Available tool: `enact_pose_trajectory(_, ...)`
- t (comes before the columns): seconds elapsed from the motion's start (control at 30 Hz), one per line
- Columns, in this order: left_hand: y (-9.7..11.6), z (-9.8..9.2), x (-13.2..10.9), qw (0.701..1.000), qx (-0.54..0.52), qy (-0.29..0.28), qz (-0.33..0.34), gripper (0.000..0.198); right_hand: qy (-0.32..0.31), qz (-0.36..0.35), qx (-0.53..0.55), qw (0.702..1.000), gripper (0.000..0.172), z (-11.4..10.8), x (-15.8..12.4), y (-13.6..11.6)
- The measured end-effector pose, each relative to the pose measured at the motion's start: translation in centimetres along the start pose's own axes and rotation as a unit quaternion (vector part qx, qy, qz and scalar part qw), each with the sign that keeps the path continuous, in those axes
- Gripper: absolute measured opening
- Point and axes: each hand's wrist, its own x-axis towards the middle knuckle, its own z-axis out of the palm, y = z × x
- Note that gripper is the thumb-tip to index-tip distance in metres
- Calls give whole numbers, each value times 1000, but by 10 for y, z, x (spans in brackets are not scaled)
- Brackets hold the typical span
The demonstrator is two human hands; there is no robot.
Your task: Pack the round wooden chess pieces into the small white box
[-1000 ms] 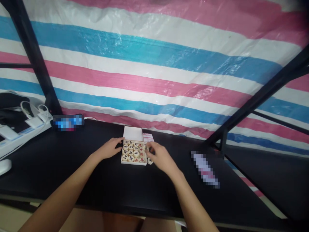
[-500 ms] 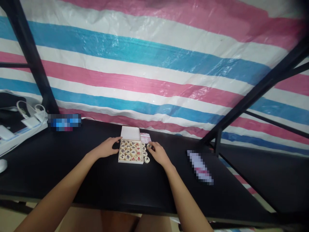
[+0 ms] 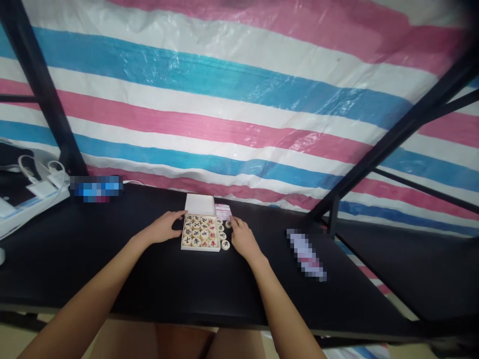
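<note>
A shallow white box filled with several round chess pieces marked in red and black lies on the black table. Its white lid rests just behind it. My left hand lies against the box's left side, fingers curved around the far left corner. My right hand sits to the right of the box, fingertips pinched on a loose piece. Other loose pieces lie between the box and this hand. A folded pink-and-white paper lies behind them.
A striped pink, blue and white tarp hangs behind the table. Black frame bars rise at left and right. A power strip with white chargers sits far left. Blurred items lie at back left and right.
My right hand has drawn back from the box's right edge and shifted toward the far side, by the loose pieces. The view has drifted slightly. My left hand stays on the box.
</note>
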Motion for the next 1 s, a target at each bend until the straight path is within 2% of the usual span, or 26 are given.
enact_pose_trajectory(0.2, 0, 0, 0, 1000, 9, -5, -7, 66, -15, 4, -17, 1000, 53, 0, -3, -13)
enact_pose_trajectory(0.5, -3, 2, 1, 1000, 9, -4, 1, 66, -8, -11, -9, 1000, 53, 4, 1, -16)
enact_pose_trajectory(0.8, 1, 0, 1, 1000, 9, -11, -13, 67, -14, -33, 52, 998, 66, 2, 1, -17)
enact_pose_trajectory(1.0, 0, 0, 1, 1000, 5, -10, -8, 65, -11, -37, 113, 993, 68, 10, 3, -11)
